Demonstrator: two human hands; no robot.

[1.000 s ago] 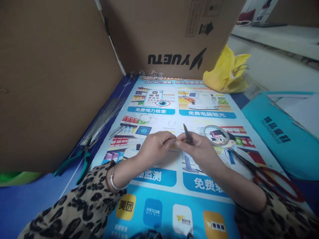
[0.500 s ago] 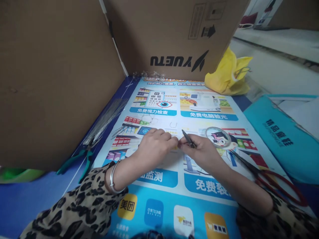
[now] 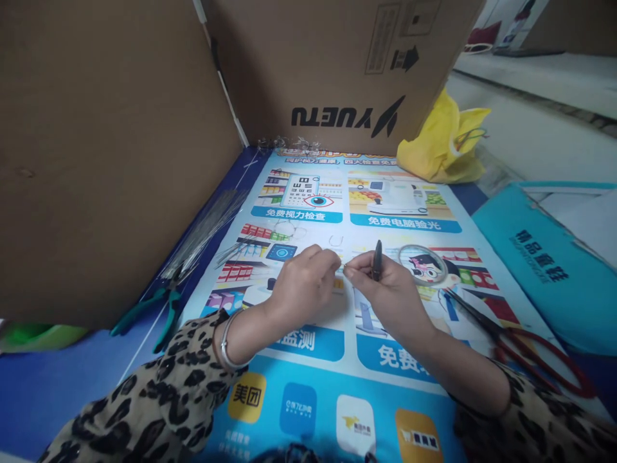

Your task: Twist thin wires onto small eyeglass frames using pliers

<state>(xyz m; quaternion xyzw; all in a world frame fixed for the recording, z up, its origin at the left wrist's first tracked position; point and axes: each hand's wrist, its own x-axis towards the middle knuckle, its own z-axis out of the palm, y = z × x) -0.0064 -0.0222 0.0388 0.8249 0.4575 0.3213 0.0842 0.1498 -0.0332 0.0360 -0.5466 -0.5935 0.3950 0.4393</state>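
Note:
My left hand [image 3: 308,280] is closed in a pinch over the middle of the printed sheet; whatever lies between its fingertips is too small to make out. Just beside it, with a narrow gap between the fingertips, is my right hand [image 3: 385,286]. A dark slim pen-like tool [image 3: 378,260] is held in the right fingers, pointing up and away. The right thumb and forefinger also meet at a tiny bit I cannot identify. Beyond the hands, a small bent wire piece [image 3: 336,240] and thin wire loops [image 3: 292,228] lie on the printed sheet [image 3: 344,289].
Teal-handled pliers [image 3: 168,305] and a bundle of straight wires [image 3: 205,235] lie left. Red-handled scissors [image 3: 544,360] and a pale ring-shaped coil [image 3: 444,273] are right. Cardboard [image 3: 337,71] walls the back and left. A yellow bag [image 3: 434,151] and turquoise box [image 3: 544,270] flank the right.
My hands have drawn slightly apart from touching. The pen-like tool in my right hand has swung from leaning left to nearly upright.

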